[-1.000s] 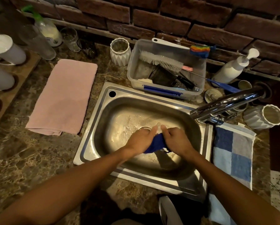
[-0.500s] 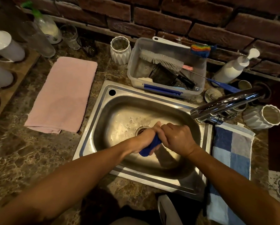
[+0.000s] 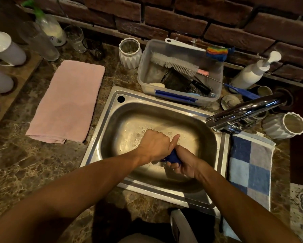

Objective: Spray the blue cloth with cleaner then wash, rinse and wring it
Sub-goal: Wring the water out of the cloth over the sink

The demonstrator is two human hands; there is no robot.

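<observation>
My left hand (image 3: 155, 145) and right hand (image 3: 183, 163) both grip the bunched blue cloth (image 3: 171, 157), fingers curled tight. We are over the middle of the smooth steel sink (image 3: 101, 137), flecked with bubbles.

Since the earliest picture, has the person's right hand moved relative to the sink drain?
Yes. The right hand, gripping the blue cloth, has drawn back from the drain towards the sink's near edge.

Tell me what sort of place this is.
Most likely a home kitchen sink area. A steel sink with a chrome faucet sits in a marbled stone counter under a brick wall; a plastic tub of washing brushes stands behind it.
</observation>
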